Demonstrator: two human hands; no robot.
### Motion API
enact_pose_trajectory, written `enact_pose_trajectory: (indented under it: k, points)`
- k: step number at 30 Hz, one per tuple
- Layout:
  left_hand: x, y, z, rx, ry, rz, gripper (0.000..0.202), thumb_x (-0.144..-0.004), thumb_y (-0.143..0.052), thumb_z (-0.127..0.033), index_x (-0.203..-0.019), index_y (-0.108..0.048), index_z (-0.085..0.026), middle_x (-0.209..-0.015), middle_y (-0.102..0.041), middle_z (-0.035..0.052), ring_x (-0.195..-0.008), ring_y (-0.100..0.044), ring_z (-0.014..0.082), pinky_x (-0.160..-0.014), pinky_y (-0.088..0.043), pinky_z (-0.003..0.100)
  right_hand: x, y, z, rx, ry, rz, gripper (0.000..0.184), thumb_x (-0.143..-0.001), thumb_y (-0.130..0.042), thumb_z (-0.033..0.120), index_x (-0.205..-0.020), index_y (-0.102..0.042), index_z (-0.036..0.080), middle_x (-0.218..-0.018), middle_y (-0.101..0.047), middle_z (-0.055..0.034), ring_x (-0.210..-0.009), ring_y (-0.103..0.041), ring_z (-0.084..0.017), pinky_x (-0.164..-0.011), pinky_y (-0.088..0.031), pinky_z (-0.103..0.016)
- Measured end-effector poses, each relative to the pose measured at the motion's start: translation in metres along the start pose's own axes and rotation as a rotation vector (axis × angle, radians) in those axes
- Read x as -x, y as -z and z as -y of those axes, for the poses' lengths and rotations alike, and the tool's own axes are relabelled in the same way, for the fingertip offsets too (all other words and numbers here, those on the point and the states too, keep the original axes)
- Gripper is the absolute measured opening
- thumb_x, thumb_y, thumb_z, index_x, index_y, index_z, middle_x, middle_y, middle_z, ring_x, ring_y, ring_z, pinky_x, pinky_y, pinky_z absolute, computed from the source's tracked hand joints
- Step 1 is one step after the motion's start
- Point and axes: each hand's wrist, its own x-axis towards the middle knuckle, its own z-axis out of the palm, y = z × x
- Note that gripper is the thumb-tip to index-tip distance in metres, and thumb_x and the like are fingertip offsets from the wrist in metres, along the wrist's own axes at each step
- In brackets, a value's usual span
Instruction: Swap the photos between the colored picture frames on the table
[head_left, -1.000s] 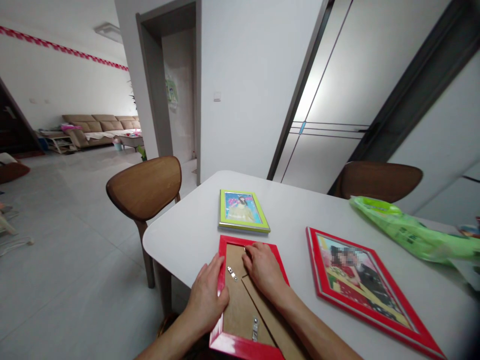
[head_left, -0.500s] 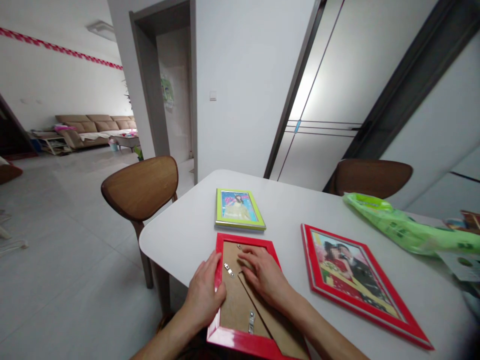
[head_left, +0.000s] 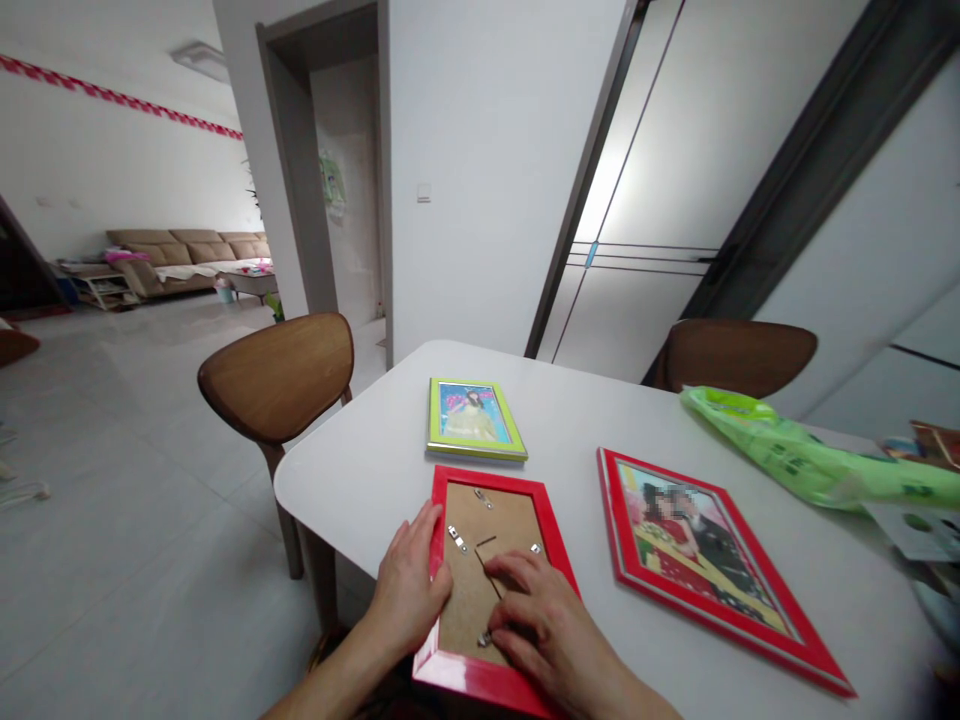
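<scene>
A red picture frame lies face down at the near edge of the table, its brown backing board upward. My left hand grips the frame's left side, thumb on top near the backing. The bent fingers of my right hand are closed at a small metal clip near the bottom of the board. Other metal clips show at the top, the left and the right. Part of the stand flap on the board is hidden under my right hand.
A green picture frame lies face up just beyond the red one. To the right lies a larger red picture frame with a photo of a couple. A green plastic bag rests at the far right. Wooden chairs stand around the white table.
My right hand has moved from the top of the backing down to the bottom clip, which now sits at a different angle. The top clip is uncovered. My left hand stays on the frame's side.
</scene>
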Motion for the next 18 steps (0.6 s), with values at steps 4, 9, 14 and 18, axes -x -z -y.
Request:
enact_pose_trajectory:
  k: [4,9,14,18]
  points:
    - [0.001,0.001,-0.001,0.036,0.019,-0.005,0.059,-0.065,-0.042,-0.009,-0.123,-0.035,-0.013,-0.127,-0.04,0.0107,-0.117,-0.034,0.0209,-0.099,-0.022,0.041,0.001,-0.004,-0.005,0.055,-0.12,-0.112,0.027,-0.069,-0.053,0.029,-0.094,-0.059,0.023,-0.114,-0.049,-0.0084,-0.104,-0.044,-0.022,-0.088,-0.034,-0.038]
    - [0.0,0.003,-0.003,0.047,0.033,0.012,0.057,-0.067,-0.042,-0.011,-0.123,-0.034,-0.01,-0.127,-0.039,0.0122,-0.117,-0.034,0.0216,-0.1,-0.022,0.039,0.0,-0.004,-0.01,0.121,-0.237,-0.164,0.034,-0.066,-0.052,0.028,-0.099,-0.056,0.02,-0.102,-0.055,-0.0091,-0.094,-0.049,-0.023,-0.081,-0.038,-0.035]
    - [-0.001,0.009,-0.009,0.08,0.078,0.054,0.055,-0.07,-0.048,-0.02,-0.123,-0.034,-0.013,-0.124,-0.043,0.0118,-0.114,-0.037,0.0247,-0.097,-0.025,0.042,-0.005,0.007,-0.007,0.101,-0.251,-0.19,0.033,-0.063,-0.05,0.021,-0.094,-0.058,0.02,-0.095,-0.057,-0.008,-0.09,-0.051,-0.021,-0.079,-0.04,-0.032]
    - [-0.006,0.014,-0.022,0.258,0.115,-0.021,0.036,-0.067,-0.053,-0.024,-0.102,-0.053,-0.017,-0.12,-0.046,0.0087,-0.113,-0.037,0.0243,-0.096,-0.026,0.038,-0.009,0.022,0.005,0.124,-0.244,-0.219,0.028,-0.062,-0.051,0.021,-0.088,-0.06,0.02,-0.093,-0.056,-0.0081,-0.089,-0.051,-0.021,-0.078,-0.041,-0.033]
